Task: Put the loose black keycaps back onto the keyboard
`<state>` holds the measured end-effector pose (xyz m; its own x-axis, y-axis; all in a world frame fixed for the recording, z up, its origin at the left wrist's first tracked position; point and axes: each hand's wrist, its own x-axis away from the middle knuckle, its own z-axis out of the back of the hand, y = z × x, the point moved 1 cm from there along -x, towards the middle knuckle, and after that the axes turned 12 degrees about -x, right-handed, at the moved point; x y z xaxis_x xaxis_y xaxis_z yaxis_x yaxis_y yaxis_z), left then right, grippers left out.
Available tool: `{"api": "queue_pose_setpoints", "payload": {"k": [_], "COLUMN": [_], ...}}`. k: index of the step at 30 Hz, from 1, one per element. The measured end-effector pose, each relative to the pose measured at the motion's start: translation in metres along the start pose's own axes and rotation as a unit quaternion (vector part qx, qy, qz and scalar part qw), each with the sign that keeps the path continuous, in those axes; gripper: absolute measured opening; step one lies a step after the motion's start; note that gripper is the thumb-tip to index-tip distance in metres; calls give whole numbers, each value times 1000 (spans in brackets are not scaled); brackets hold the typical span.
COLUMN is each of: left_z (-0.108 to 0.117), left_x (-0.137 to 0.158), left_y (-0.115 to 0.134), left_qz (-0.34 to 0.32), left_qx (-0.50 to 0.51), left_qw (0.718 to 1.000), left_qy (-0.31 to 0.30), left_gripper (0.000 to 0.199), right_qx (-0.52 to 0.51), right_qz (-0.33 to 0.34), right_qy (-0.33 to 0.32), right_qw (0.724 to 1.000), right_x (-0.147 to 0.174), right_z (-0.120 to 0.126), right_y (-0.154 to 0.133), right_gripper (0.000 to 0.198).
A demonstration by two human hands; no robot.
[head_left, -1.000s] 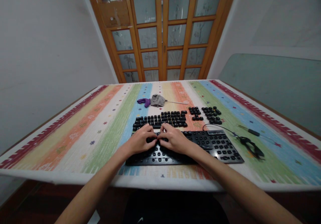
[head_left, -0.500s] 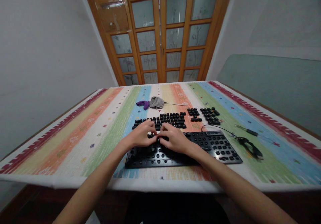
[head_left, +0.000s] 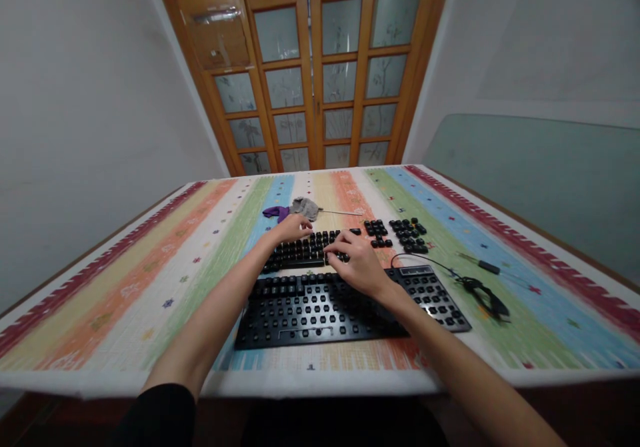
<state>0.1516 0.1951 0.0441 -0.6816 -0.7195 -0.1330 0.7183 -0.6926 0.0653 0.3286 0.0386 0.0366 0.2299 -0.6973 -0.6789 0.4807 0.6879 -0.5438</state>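
A black keyboard (head_left: 320, 335) with most of its keycaps off lies in front of me, a row of caps still along its upper left edge. Just beyond it, loose black keycaps (head_left: 295, 255) are laid out in rows in keyboard order. My left hand (head_left: 294, 228) hovers over the far part of these rows, fingers bent and a little apart, with nothing visible in them. Nearer, my right hand (head_left: 356, 263) reaches over the keyboard's top edge. Its thumb and index fingertips come together at the loose caps, seemingly on one keycap, which they largely hide.
Smaller keycap groups (head_left: 407, 233) lie to the right. A purple and grey cloth (head_left: 304, 208) with a thin rod (head_left: 343, 213) sits behind the rows. At right are a coiled cable (head_left: 485, 299) and a dark-handled tool (head_left: 489, 267). A striped tablecloth (head_left: 200, 280) covers the table.
Both hands have left the keyboard's upper left edge and moved away from me to the loose keycaps. They are farther apart now. The view has shifted slightly.
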Motion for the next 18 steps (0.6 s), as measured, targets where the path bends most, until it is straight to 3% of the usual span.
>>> {"api": "queue_pose_setpoints", "payload": {"k": [8, 13, 18], "left_z": [-17, -16, 0], "left_x": [-10, -6, 11], "left_y": [-8, -6, -3], "left_qz": [0, 15, 31], "left_qx": [29, 43, 63], "left_qw": [999, 999, 996], "left_qy": [-36, -1, 53], "left_gripper": [16, 13, 14], "right_qx": [7, 7, 2], "right_qz": [-9, -10, -12], "right_qy": [2, -3, -13], "right_qw": [1000, 1000, 1000], "right_x": [-2, -2, -2], "right_z": [5, 4, 3], "right_y": [-1, 1, 4], "right_gripper": [17, 16, 15]}}
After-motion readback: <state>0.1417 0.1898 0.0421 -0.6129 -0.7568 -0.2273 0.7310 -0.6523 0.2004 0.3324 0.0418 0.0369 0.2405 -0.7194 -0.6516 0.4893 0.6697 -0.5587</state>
